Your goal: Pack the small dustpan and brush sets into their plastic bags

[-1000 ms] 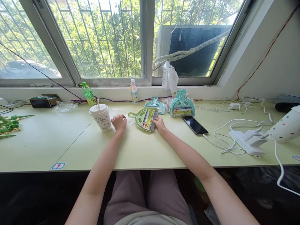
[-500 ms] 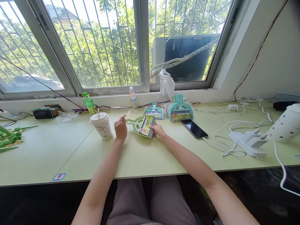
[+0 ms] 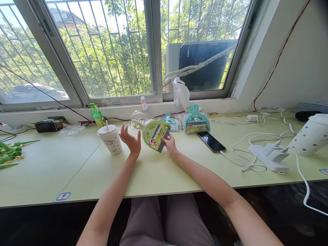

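A small green dustpan and brush set (image 3: 149, 136) with a printed label is tilted just above the table, its handle pointing left. Clear plastic wrap (image 3: 139, 117) sticks up around that handle. My right hand (image 3: 170, 143) grips the set at its bristle edge, thumb over the label. Beside the handle, my left hand (image 3: 131, 140) is open with fingers spread, holding nothing. A white lidded cup with a straw (image 3: 110, 140) stands close to the left of it. Behind the held set lies a teal dustpan set (image 3: 169, 120), partly covered, and a stack of teal dustpan sets (image 3: 196, 121) is further right.
A phone (image 3: 211, 141) on a cable lies right of the stack. Further right are a white power strip (image 3: 266, 159) and a dotted cup (image 3: 312, 135). Bottles (image 3: 96, 115) stand along the window side. Green pointed pieces (image 3: 12, 152) lie far left.
My left hand has opened from a closed shape, beside the handle. The dustpan set has tilted up and shifted slightly left in my right hand; its loose plastic wrap now stands out.
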`<state>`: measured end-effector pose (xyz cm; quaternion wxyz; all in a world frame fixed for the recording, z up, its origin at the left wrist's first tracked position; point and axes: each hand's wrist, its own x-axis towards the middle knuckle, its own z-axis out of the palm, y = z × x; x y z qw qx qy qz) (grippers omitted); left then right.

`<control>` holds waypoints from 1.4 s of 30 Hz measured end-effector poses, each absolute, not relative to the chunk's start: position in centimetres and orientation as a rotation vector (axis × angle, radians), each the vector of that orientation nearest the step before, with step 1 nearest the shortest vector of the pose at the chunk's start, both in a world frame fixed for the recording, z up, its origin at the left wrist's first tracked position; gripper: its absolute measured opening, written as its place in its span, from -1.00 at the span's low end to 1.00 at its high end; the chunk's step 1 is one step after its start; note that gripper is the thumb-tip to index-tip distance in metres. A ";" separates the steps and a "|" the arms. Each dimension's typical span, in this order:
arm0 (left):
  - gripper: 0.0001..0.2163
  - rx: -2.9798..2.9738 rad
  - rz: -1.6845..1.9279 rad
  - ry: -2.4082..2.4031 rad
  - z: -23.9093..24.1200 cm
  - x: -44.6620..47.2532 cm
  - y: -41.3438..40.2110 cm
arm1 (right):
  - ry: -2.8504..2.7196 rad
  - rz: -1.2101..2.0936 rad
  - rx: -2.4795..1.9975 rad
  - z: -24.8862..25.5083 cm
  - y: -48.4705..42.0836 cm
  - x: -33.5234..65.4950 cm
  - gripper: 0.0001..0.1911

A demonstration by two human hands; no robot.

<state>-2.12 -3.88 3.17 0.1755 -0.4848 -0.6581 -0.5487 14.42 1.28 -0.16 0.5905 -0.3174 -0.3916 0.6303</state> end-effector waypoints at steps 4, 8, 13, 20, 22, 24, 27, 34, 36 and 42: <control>-0.23 -1.392 -1.778 -1.855 2.6 -1.8 -3.1 | -0.870 1.432 -0.708 -0.4 1.4 14.5 -0.59; -0.09 -1.250 -1.850 -1.913 2.0 -1.5 -2.5 | -0.874 1.387 -0.739 -0.9 1.5 14.3 -0.54; -0.19 -1.324 -2.098 -1.948 1.8 -1.7 -2.2 | -0.889 1.381 -0.726 -1.3 1.8 14.1 -0.52; -0.22 -1.058 -2.521 -2.268 1.4 -2.6 -1.4 | -0.910 1.353 -0.732 -1.3 1.7 14.2 -0.52; -0.45 -1.188 -2.601 -2.318 1.7 -2.8 -1.4 | -0.907 1.355 -0.738 -1.2 1.6 14.2 -0.53; -0.58 -1.434 -2.777 -2.194 2.1 -2.7 -1.4 | -0.906 1.364 -0.739 -1.1 1.6 14.2 -0.54; -0.64 -1.686 -2.998 -2.083 2.0 -2.1 -1.1 | -0.905 1.376 -0.742 -1.1 1.6 14.1 -0.54; -0.67 -1.796 -3.215 -2.107 0.5 -1.2 -0.9 | -0.859 1.344 -0.812 -1.7 1.9 14.0 -0.59; -0.68 -1.831 -3.263 -2.003 0.4 -1.3 -0.9 | -0.840 1.342 -0.822 -1.8 2.0 13.9 -0.61; -0.69 -1.866 -3.223 -2.236 0.7 -1.1 -1.6 | -0.865 1.372 -0.764 -1.7 1.9 13.7 -0.60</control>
